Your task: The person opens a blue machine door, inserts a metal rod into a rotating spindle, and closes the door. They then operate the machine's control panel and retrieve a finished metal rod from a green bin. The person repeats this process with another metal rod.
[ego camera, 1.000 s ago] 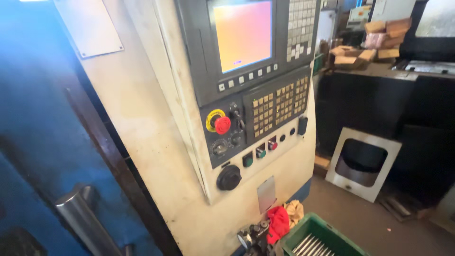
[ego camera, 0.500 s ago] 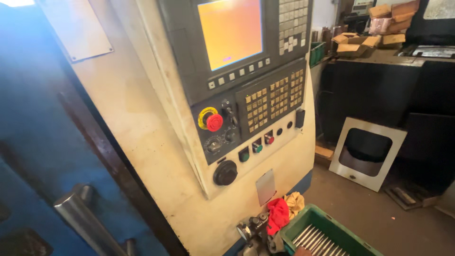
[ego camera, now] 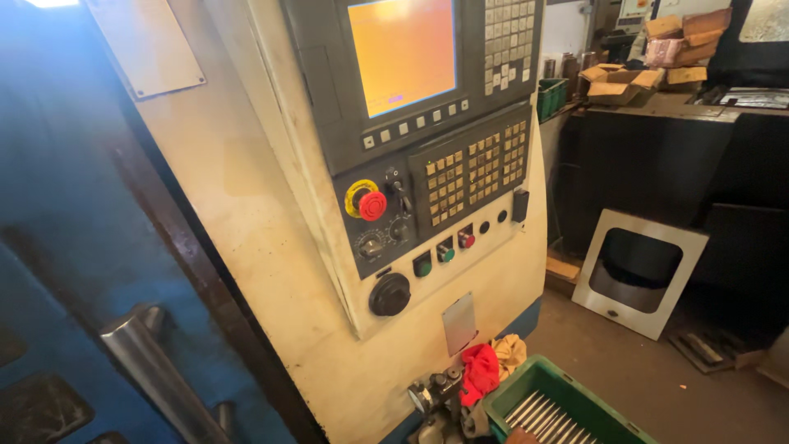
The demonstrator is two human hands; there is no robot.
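One glossy orange screen, round red button, brushed steel handle

Cardboard boxes on a dark bench, white framed panel leaning below (perhaps a door), red rag

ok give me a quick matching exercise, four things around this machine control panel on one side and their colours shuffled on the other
Things:
1. mushroom-shaped stop button
2. crate holding metal rods
3. sliding door with the steel handle
4. screen

Colours:
A. blue
B. orange-yellow
C. red
D. green

Right pairs: 1-C, 2-D, 3-A, 4-B

No hand shows in the head view.
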